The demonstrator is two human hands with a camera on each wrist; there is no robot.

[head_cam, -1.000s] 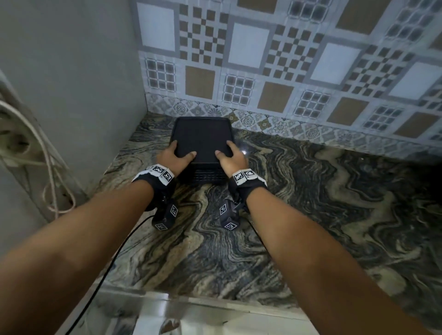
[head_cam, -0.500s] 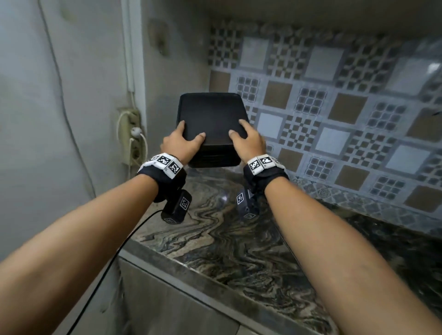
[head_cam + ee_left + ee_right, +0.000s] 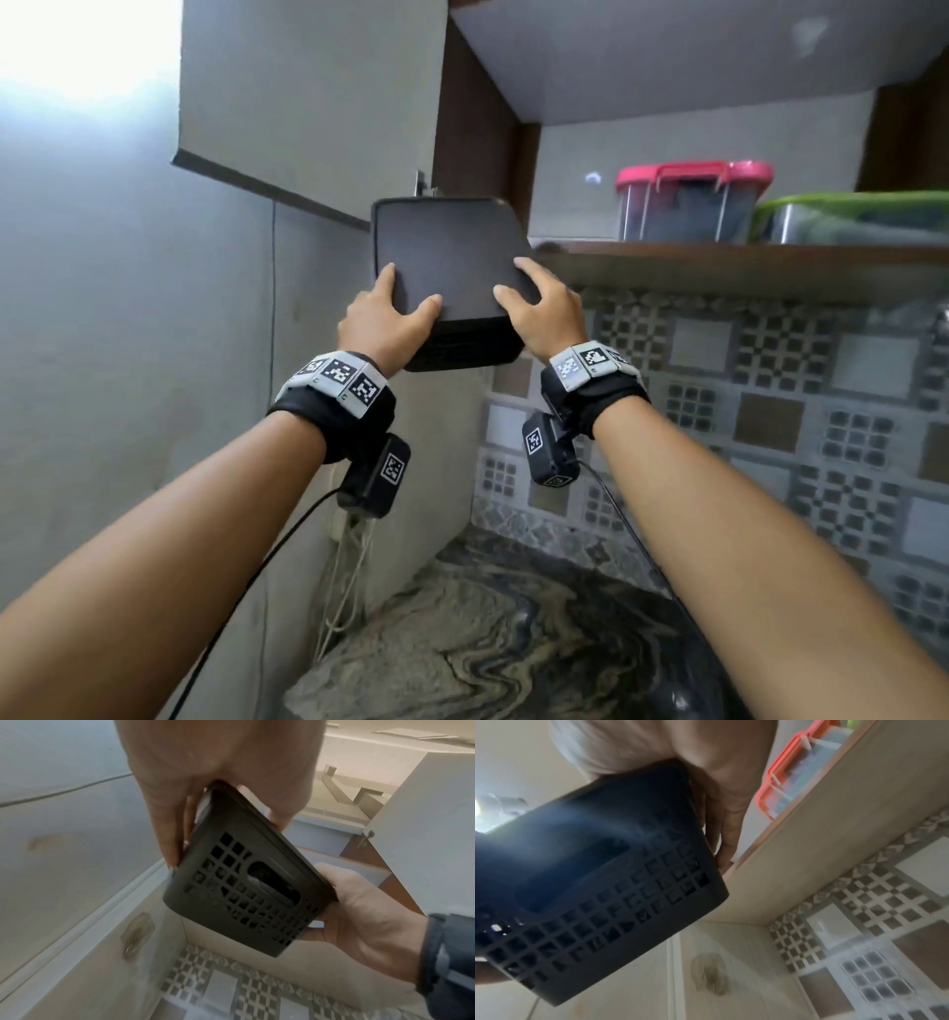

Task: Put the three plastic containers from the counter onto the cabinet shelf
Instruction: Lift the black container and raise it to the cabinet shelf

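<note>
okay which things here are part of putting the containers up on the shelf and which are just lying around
Part of the job:
black container, held by the left hand and right hand
pink-lidded container on the shelf
green-lidded container on the shelf

Just there:
counter
cords by the wall
tiled wall

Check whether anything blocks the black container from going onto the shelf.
Nothing visible does. The black container sits at the shelf's left end; the pink-lidded box and green-lidded box stand further right.
</note>
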